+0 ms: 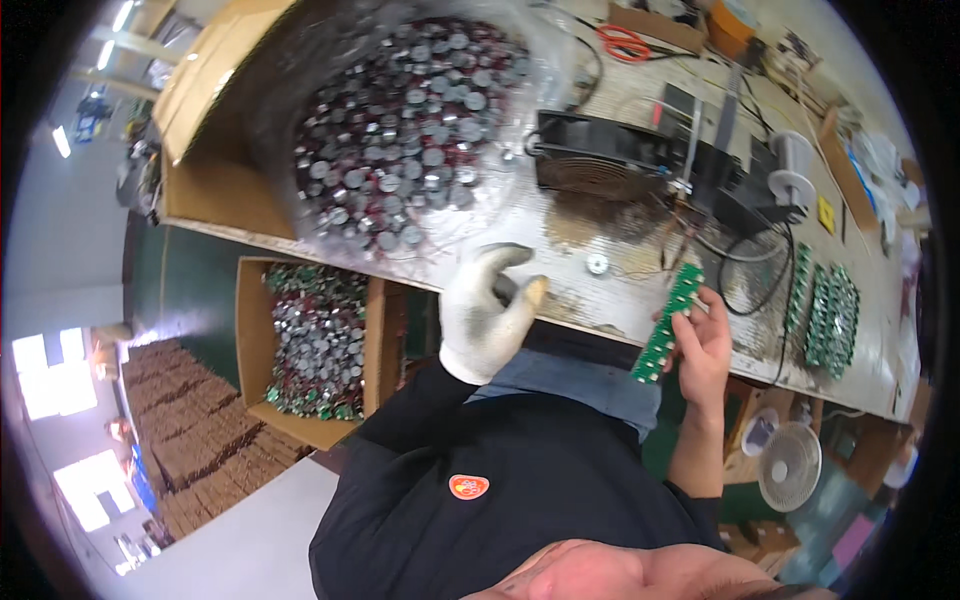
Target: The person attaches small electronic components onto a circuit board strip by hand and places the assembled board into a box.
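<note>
In a white glove, my left hand (485,315) hovers over the front edge of the bench, its fingers curved and apart with nothing seen between them. Bare-skinned, my right hand (706,348) grips a long narrow green circuit board strip (661,334), tilted upright, between thumb and fingers. Between the two hands, one small round silver disc part (597,264) lies on the white bench top. Beyond my left hand, a heap of small round silver parts with dark red wires (420,120) fills a clear plastic bag.
A black fan unit (600,140) and a soldering stand (683,187) with cables occupy the back. Solder spool (792,188) and stacked green boards (832,318) are at right. Red-handled scissors (622,43) lie far back. Below left, a cardboard box (252,345) holds similar parts.
</note>
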Demonstrator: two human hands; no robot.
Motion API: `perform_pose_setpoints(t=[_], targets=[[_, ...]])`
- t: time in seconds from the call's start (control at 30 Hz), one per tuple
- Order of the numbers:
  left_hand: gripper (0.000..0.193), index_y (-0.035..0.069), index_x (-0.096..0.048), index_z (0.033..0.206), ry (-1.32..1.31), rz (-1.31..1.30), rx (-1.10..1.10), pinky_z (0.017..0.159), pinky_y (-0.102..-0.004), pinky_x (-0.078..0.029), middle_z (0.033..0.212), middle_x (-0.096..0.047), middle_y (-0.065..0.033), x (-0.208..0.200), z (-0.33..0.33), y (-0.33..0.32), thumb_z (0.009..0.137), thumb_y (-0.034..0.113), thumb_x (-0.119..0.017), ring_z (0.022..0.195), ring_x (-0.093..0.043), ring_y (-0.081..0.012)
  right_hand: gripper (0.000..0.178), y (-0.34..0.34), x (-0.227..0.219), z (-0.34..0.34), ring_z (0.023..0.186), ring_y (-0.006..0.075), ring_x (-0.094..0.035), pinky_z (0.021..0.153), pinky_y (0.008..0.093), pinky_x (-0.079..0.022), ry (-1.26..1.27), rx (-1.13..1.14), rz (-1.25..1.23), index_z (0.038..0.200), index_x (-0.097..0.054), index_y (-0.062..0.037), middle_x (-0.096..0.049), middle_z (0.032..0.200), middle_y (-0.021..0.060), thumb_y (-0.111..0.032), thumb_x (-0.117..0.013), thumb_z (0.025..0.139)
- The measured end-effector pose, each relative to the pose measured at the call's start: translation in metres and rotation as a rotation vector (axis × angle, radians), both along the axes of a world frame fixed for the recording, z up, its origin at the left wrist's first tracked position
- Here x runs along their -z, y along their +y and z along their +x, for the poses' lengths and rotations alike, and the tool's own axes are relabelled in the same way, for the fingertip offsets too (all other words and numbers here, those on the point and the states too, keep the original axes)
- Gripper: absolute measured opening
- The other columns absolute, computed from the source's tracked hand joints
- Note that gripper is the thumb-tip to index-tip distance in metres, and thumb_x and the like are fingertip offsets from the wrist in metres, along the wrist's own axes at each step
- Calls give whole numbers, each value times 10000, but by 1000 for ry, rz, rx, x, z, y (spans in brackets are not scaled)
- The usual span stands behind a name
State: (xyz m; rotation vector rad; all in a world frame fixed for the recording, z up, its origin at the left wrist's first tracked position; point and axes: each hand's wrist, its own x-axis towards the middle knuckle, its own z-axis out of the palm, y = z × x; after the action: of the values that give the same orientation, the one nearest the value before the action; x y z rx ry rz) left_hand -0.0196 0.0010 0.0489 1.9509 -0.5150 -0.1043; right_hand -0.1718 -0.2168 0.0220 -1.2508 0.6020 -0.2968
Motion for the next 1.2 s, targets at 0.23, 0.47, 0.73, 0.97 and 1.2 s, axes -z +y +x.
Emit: perform_pose_setpoints(t=[0.23,0.47,0.73,0.97,1.2], targets=[[219,15,-644,975,-255,252,-313,619,-276,-487,889,-625,-100,-15,51,79,757,20,-670,637,-597,-186,503,2,1,6,634,74,-575,423,178,-433,-31,-60,-58,1295,-342,29,-603,1061,116,47,-596,861],[299,115,-663,1001,-366,610,119,665,-353,-509,875,-573,-115,-31,73,99,743,-25,-607,762,-622,-291,484,1,3,7,616,75,-569,415,177,-433,-38,-53,-71,1288,-348,29,-605,1051,113,50,-582,864],[217,130,-659,921,-572,903,307,620,-384,-514,889,-552,-126,-28,89,92,738,30,-601,746,-629,-297,468,2,0,6,602,72,-565,416,171,-422,-47,-49,-73,1284,-367,10,-617,1017,104,26,-582,869],[111,105,-631,846,-727,1001,402,606,-374,-534,875,-554,-100,-22,104,92,739,84,-608,723,-637,-263,460,2,2,6,601,76,-570,421,171,-429,-69,-57,-30,1277,-369,17,-622,1029,117,50,-578,869],[104,68,-655,868,-678,651,180,621,-330,-520,921,-593,-86,-30,114,90,774,109,-675,737,-626,-249,462,1,-2,6,594,74,-569,423,171,-429,-66,-44,-46,1279,-375,20,-625,1048,122,50,-580,867]])
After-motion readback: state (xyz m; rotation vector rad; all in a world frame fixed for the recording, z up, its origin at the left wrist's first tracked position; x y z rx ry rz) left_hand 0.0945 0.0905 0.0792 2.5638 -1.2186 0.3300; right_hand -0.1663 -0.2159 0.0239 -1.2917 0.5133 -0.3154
